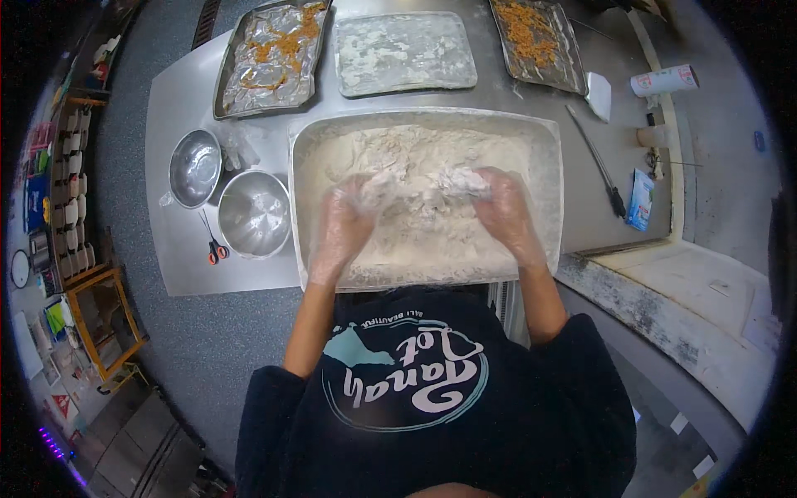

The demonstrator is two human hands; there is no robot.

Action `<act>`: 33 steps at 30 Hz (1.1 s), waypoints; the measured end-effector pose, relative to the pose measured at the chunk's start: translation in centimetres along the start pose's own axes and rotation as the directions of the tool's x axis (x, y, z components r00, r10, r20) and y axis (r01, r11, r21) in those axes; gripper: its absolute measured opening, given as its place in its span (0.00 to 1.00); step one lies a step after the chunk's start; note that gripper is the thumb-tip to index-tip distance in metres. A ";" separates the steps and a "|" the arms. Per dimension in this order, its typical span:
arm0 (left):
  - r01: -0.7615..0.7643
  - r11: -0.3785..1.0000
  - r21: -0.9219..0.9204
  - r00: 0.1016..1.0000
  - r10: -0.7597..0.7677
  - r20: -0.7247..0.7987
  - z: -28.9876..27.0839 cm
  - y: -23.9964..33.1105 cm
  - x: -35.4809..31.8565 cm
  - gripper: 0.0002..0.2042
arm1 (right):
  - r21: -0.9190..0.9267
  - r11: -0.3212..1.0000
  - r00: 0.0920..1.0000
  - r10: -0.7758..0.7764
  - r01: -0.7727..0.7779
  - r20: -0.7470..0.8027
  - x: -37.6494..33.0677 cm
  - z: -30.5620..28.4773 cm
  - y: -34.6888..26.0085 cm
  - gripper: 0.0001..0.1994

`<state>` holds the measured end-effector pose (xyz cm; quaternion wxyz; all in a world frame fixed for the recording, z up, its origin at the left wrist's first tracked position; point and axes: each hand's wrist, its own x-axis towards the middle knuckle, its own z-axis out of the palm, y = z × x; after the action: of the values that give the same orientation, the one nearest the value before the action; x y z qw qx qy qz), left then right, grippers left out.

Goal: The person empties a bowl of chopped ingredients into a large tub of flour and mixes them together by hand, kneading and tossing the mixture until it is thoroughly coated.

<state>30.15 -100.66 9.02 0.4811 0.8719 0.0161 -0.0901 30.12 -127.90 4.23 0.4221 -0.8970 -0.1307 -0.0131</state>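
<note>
A large white rectangular tub of flour stands in front of me. Both hands are over it in thin clear plastic gloves. My left hand is closed on a flour-coated lump at the tub's left side. On the right, my right hand grips another floury lump. Thick flour hides what the lumps are, and I cannot tell whether they join in the middle. More coated clumps lie in the flour between and beyond my hands.
Two steel bowls, a crumpled plastic glove and orange-handled scissors lie left. Beyond the tub are a floury board and two foil-lined trays with orange crumbs. A long dark-handled tool and a blue packet lie right.
</note>
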 end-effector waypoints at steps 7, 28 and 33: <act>-0.035 0.999 -0.005 0.998 0.035 0.044 -0.8 0.6 0.5 0.24 | 0.037 0.953 0.909 0.276 -0.302 0.311 1.8 -0.2 -2.5 0.17; 0.334 0.894 -0.297 0.941 -0.298 0.159 5.0 -12.4 3.3 0.25 | 0.280 0.960 0.977 -0.046 -0.014 0.207 -0.2 5.0 6.5 0.19; 0.411 0.626 -0.663 0.908 -0.350 0.232 4.9 -11.0 2.8 0.26 | 0.207 0.900 0.907 0.324 -0.383 0.270 1.2 1.9 0.5 0.21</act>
<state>30.96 -99.05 -3.21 0.7440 0.5967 0.2132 -0.2119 31.27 -126.51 2.77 0.5114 -0.8392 -0.0130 0.1846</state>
